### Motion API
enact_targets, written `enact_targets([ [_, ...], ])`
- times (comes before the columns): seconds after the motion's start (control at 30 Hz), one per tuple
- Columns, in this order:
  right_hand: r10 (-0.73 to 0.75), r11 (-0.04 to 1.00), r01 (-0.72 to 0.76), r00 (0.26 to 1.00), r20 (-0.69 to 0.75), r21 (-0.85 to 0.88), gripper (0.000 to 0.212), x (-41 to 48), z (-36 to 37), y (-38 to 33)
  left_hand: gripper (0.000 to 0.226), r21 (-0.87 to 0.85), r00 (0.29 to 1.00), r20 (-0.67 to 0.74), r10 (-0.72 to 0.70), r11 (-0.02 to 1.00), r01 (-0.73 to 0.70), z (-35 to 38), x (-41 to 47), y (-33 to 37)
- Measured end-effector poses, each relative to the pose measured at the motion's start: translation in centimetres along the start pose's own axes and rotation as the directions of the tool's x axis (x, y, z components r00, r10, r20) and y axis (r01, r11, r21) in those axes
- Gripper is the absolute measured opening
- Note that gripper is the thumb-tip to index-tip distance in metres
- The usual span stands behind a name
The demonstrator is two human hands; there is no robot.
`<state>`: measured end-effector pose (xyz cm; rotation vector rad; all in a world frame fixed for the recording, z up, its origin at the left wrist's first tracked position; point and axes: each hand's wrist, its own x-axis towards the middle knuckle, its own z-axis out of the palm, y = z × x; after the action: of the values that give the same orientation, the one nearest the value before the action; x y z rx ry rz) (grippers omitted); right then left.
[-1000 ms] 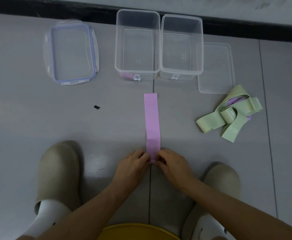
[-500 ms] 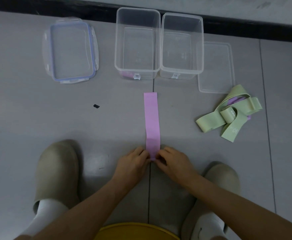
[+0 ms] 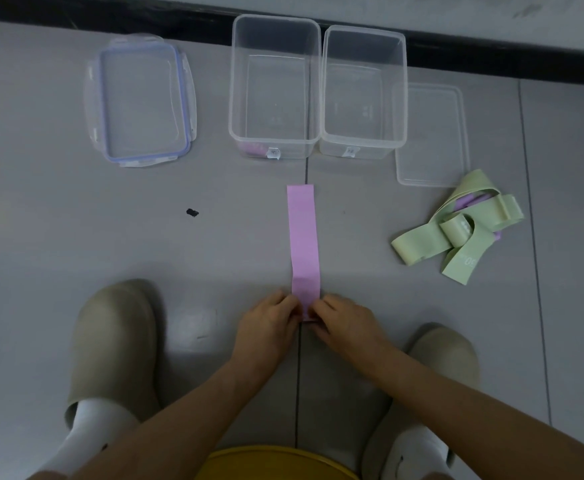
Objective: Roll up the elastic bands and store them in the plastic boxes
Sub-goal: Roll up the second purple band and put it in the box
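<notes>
— How many of each thing do you see on your screen?

— I count two clear boxes, the left box [image 3: 236,81] and the right box [image 3: 401,98], side by side and touching at the far side of the floor [image 3: 75,237]. There are two lids: a lid with a blue rim [image 3: 141,102] at the far left and a plain lid [image 3: 430,133] just right of the right box. One pink band [image 3: 303,244] lies in the middle. At the right is a heap of green bands [image 3: 418,247]; they are tangled, so I cannot count them.

— What is hard to make out?

— A purple band [image 3: 467,202] shows only in small parts under the heap. A pink thing [image 3: 249,147] sits at the near bottom of the left box, blurred by the wall, and I cannot say what it is. Fingers cover the near end of the pink band.

— And the hands?

— The left hand [image 3: 266,323] and the right hand [image 3: 347,325] are close together and pinch the near end of the pink band, one at each edge. The band is a flat, straight strip. It runs from the hands toward the boxes, and its far end lies apart from them.
</notes>
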<state>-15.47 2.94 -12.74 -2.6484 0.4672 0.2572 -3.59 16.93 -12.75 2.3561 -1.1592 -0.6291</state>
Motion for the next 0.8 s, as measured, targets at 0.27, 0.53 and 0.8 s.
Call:
enact_targets([
  [0.27, 0.169, 0.959, -0.177, 0.984, 0.057, 0.219, 0.018, 0.4, 0.1, 0.0, 0.02, 0.084, 0.988, -0.024, 0.153, 0.985, -0.151, 0.2, 0.1, -1.5],
  [0.53, 0.142, 0.973, -0.144, 0.99, 0.027, 0.181, 0.018, 0.3, 0.0, 0.0, 0.024, 0.004, 0.999, -0.032, 0.025, 1.0, -0.024, -0.1, 0.7, -0.9],
  [0.8, 0.123, 0.968, -0.128, 0.992, 0.037, 0.217, 0.012, 0.5, -0.7, 0.9, 0.019, -0.035, 0.998, -0.03, -0.049, 0.998, 0.048, -0.2, 1.8, -0.8],
])
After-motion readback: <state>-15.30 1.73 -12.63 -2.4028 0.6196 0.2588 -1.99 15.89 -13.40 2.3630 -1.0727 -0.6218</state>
